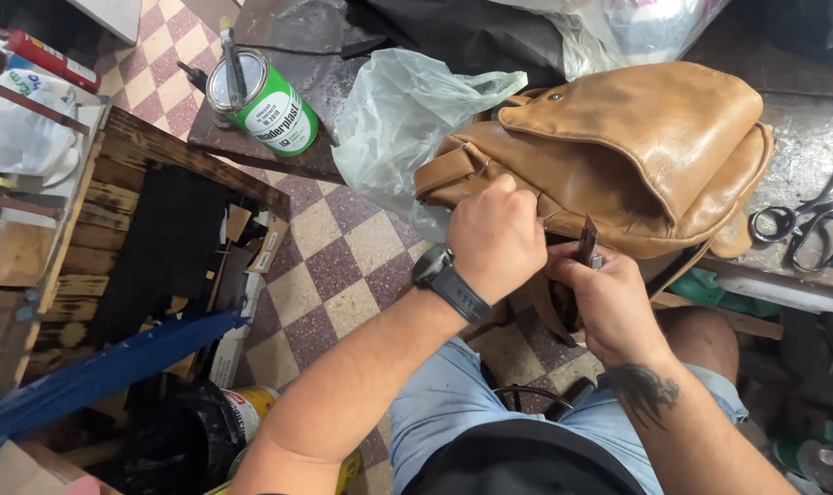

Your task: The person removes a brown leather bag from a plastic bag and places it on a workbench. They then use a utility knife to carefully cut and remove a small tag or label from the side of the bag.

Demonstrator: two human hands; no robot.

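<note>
The floor was checkered tile, cream and maroon squares, showing through the middle of the frame. A dark, worn desk ran along the top and right. At the left stood a rough wooden crate, scuffed and dark inside, with cardboard scraps beside it. A blue sheet lay at the lower left. Light was even and soft.
</note>
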